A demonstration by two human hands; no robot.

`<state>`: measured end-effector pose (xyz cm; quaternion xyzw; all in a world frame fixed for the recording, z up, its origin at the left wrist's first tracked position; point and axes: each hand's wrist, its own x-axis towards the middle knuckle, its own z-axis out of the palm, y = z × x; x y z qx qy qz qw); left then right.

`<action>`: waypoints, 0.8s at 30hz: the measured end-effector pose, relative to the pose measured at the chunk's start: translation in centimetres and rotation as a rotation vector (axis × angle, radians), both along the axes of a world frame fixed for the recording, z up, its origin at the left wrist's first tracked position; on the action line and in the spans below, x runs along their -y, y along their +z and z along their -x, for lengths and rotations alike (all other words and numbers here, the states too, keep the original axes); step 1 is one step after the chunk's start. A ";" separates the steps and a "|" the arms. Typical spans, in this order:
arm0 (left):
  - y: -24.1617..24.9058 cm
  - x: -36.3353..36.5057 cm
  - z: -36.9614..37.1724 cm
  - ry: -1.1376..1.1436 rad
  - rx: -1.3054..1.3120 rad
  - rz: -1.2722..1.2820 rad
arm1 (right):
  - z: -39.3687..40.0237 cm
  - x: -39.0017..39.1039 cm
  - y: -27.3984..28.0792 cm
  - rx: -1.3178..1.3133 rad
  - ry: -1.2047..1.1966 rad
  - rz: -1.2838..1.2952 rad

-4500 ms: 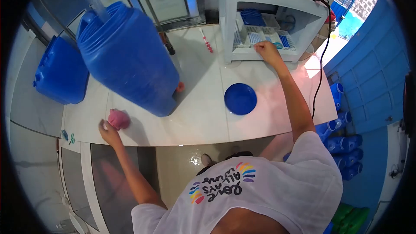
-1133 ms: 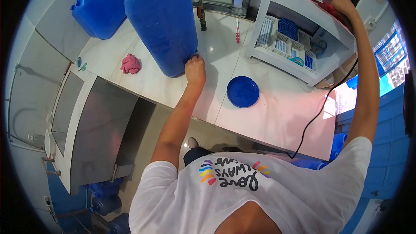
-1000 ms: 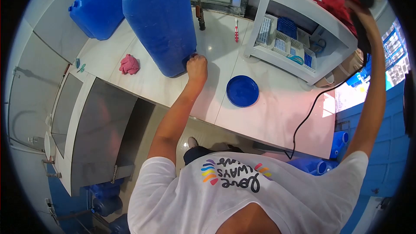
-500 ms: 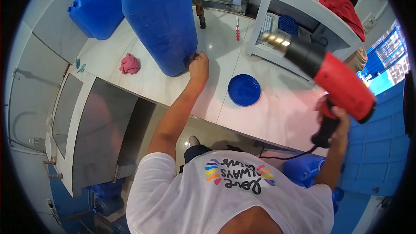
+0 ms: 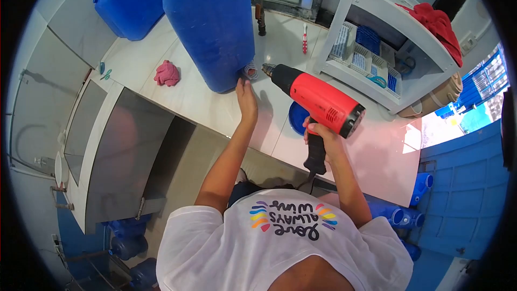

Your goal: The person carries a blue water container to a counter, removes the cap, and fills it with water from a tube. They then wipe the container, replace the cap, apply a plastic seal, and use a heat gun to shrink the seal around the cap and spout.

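Note:
My right hand (image 5: 329, 139) grips the black handle of a red and black heat gun (image 5: 326, 99). Its metal nozzle points left at the small spout (image 5: 249, 70) low on a tall blue water jug (image 5: 212, 32). Something clear with stripes, like a plastic band, wraps that spout. My left hand (image 5: 246, 99) is held just below the spout, fingers stretched out and holding nothing, fingertips right by the jug's lower corner. Partly hidden behind the heat gun, a round blue lid or shallow dish (image 5: 296, 117) lies on the white counter (image 5: 215, 109).
A crumpled pink cloth (image 5: 167, 74) lies left of the jug, with a second blue jug (image 5: 129, 5) behind. A red-and-white toothbrush (image 5: 305, 40) lies near the back. At right stands a white shelf (image 5: 339, 27) with baskets. The gun's cord (image 5: 312, 177) hangs down near my body.
My right hand has brought the heat gun in from the far right to beside the spout. My left hand has let go of the spout and dropped slightly, fingers now straightened.

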<state>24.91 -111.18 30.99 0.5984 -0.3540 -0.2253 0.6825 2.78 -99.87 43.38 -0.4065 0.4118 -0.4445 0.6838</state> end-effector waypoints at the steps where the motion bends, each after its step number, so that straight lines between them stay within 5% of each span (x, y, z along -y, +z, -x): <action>1: 0.0 0.8 -0.1 0.009 -0.281 -0.022 | -0.3 0.2 -0.2 0.001 0.005 -0.004; 2: 0.0 1.2 -0.5 0.013 -0.280 -0.022 | -0.5 0.5 -0.3 -0.007 0.002 -0.008; 4: 2.0 1.4 -0.9 -0.176 -0.718 -0.092 | -0.8 0.8 -0.2 -0.016 0.000 -0.007; 24: 1.5 3.0 -2.0 -0.213 -0.658 -0.080 | -2.6 4.3 0.2 -0.087 -0.019 -0.124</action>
